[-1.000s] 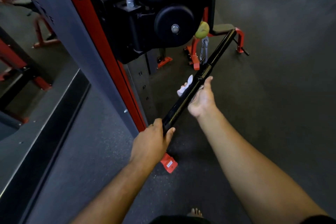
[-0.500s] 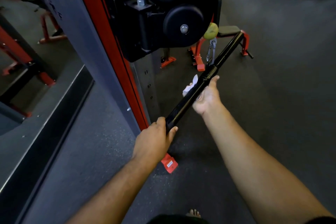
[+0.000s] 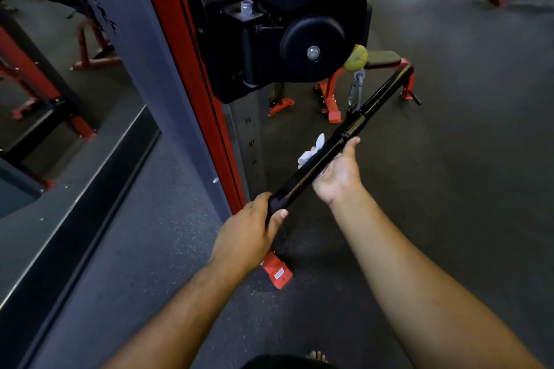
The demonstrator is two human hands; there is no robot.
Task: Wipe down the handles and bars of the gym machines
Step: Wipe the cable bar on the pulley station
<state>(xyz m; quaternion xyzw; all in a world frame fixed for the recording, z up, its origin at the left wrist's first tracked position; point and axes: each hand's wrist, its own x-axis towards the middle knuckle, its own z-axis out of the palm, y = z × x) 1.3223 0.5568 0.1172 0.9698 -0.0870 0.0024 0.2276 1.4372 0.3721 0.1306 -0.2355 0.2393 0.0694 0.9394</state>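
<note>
Grey and red steel formed the upright post (image 3: pixel 180 75) of a cable machine on the left, beside a wall mirror (image 3: pixel 45 84). Black pulley wheels (image 3: pixel 311 45) sat on its front. A left hand (image 3: pixel 248 237) gripped the near end of a glossy black bar (image 3: pixel 338 141), fingers curled round it. The bar slanted up to the right, hanging by a metal clip (image 3: pixel 355 90) under a yellow ball (image 3: pixel 356 57). A right hand (image 3: pixel 338 171) pressed a white cloth (image 3: pixel 311 151) round its middle

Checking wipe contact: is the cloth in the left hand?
No, the white cloth is under the right hand against the bar.
</note>
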